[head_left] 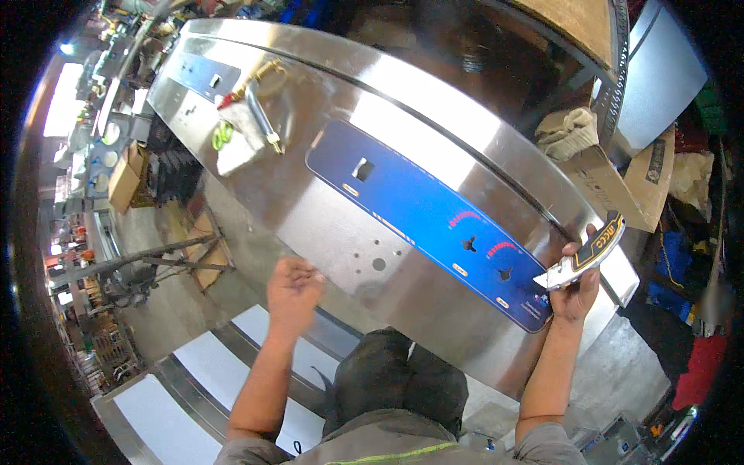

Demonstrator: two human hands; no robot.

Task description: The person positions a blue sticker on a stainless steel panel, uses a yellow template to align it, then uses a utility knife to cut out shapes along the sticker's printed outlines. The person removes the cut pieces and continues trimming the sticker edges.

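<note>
A long stainless steel panel (325, 225) lies in front of me, with a blue printed faceplate (418, 205) along its middle. The faceplate has cut-out holes and red dial markings. My right hand (575, 301) grips a flat white piece with black and yellow print (595, 253) over the faceplate's right end; its kind is unclear. Fingers curled together, my left hand (294, 293) hovers by the near edge of the panel, left of a group of drilled holes (378, 264). Whatever it may pinch is hidden.
At the panel's far left lie green-handled scissors (222, 136), a white cloth (242, 147) and a silver tube-shaped tool (264, 120). A work glove (572, 133) rests on a cardboard box (601, 180) at the right. White-and-grey sheets (213, 360) lie low at the left.
</note>
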